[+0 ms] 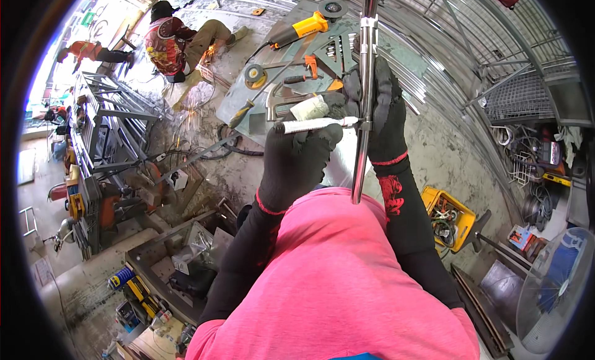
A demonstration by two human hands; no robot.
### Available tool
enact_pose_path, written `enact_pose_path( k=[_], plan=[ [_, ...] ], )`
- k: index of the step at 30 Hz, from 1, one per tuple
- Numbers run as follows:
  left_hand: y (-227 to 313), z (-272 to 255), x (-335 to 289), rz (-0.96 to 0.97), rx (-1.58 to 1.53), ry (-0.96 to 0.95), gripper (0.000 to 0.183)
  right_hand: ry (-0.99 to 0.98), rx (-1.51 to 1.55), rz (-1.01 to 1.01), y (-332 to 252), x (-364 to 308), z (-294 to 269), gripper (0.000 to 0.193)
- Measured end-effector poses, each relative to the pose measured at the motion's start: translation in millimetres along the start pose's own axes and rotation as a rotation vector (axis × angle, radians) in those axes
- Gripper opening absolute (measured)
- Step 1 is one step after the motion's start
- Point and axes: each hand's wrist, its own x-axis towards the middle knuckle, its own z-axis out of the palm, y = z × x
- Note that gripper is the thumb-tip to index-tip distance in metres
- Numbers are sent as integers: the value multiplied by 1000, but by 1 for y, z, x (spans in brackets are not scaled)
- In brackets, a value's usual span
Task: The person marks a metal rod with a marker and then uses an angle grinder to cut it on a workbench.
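My left hand (300,158), in a black glove, is closed around a white marker pen (313,125). The pen lies crosswise, its tip at a small collar on a shiny metal tube (361,146). My right hand (385,115), also gloved in black, grips that tube, which runs upright through the picture from the top edge down to my pink shirt. Just beyond the pen is a pale roll-shaped piece (309,108); whether a finger touches it I cannot tell. A hammer (271,106) and a screwdriver (242,114) lie beyond my left hand.
On the worktable (248,98) lie a yellow angle grinder (304,30), an orange clamp (311,66) and a disc (255,75). Long metal tubes (409,81) lie at right. A crouching person (166,44) works amid sparks at far left. A yellow crate (462,214) and fan (555,292) stand right.
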Motion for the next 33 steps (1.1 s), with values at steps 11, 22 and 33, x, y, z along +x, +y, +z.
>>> enact_pose_path(
  k=[11, 22, 33],
  plan=[
    [2, 1, 0, 73, 37, -25, 20, -111, -41, -94, 6, 0, -8, 26],
    [7, -5, 2, 69, 143, -54, 23, -87, 28, -47, 13, 1, -11, 27],
    [-56, 4, 38, -167, -875, 81, 33, 244, -328, 78, 17, 22, -9, 32]
  ],
)
